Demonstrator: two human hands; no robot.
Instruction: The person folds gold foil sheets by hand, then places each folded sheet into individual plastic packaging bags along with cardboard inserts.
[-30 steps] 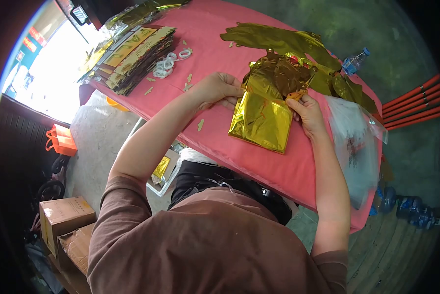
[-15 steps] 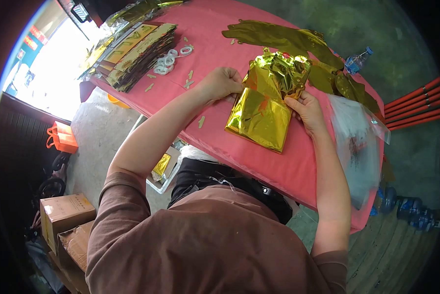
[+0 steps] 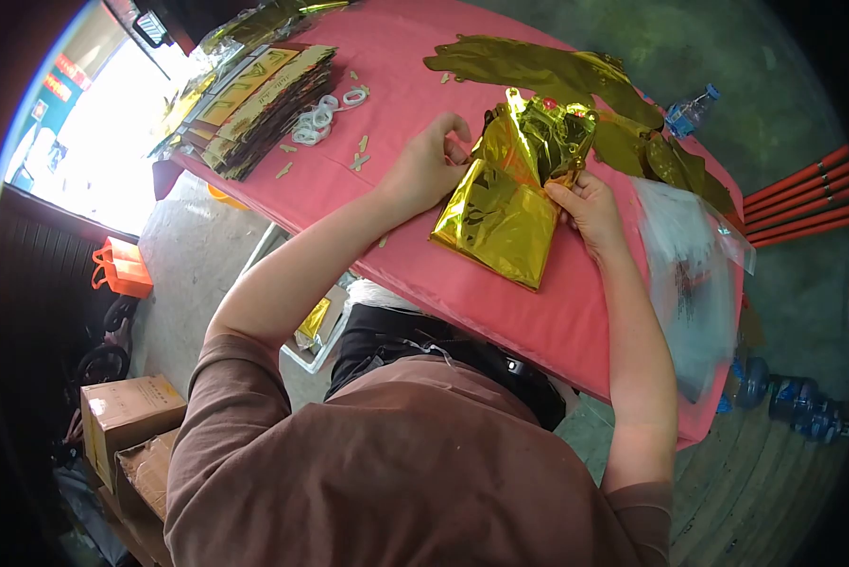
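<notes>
A shiny gold foil sheet (image 3: 500,222), folded flat at its lower part and crumpled at its top, lies on the pink-covered table (image 3: 386,47) before me. At its left edge is my left hand (image 3: 431,163), fingers bent, the thumb side against the foil and partly hidden by it. My right hand (image 3: 587,210) pinches the foil's right edge between thumb and fingers. Just behind the foil a small red spot shows among its crumpled tabs. More flat gold foil pieces (image 3: 547,71) lie beyond, toward the far right of the table.
Printed packs (image 3: 264,104) are stacked at the back left, beside white ribbon rolls (image 3: 316,121) and small tan pieces. Clear plastic bags (image 3: 684,283) lie at the right edge. A plastic bottle (image 3: 692,111) is at the far right. Cardboard boxes (image 3: 131,411) stand on the floor at lower left.
My left hand has shifted along the foil's left edge, its fingers more raised and curled. The foil's upper part has folded inward and changed shape. My right hand has hardly moved.
</notes>
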